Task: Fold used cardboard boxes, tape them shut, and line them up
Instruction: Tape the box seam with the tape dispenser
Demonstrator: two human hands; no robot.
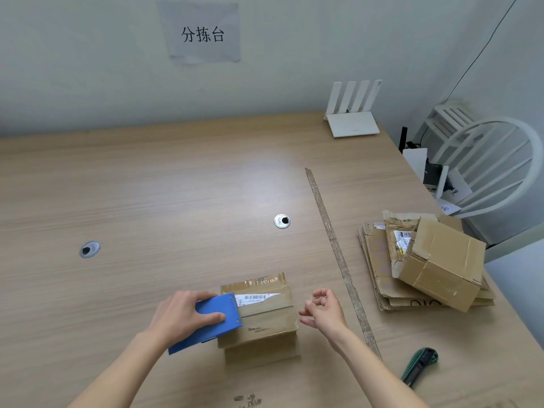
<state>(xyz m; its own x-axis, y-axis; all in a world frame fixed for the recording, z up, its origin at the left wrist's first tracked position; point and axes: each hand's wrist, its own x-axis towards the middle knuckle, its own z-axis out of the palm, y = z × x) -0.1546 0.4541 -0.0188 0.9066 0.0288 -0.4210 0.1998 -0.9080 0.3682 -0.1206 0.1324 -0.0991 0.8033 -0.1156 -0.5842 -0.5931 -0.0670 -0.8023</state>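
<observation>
Left hand [184, 315] grips a blue tape dispenser [216, 320], its front edge resting on the top left of a small cardboard box [265, 316] at the near middle of the wooden table [164, 195]. Right hand [323, 312] hovers just right of the box, fingers loosely curled, holding nothing. A tape strip [338, 257] runs along the table. Beyond it, a folded box [441, 263] sits on flattened cardboard [379, 275]. Green utility knife [419, 366] near right.
</observation>
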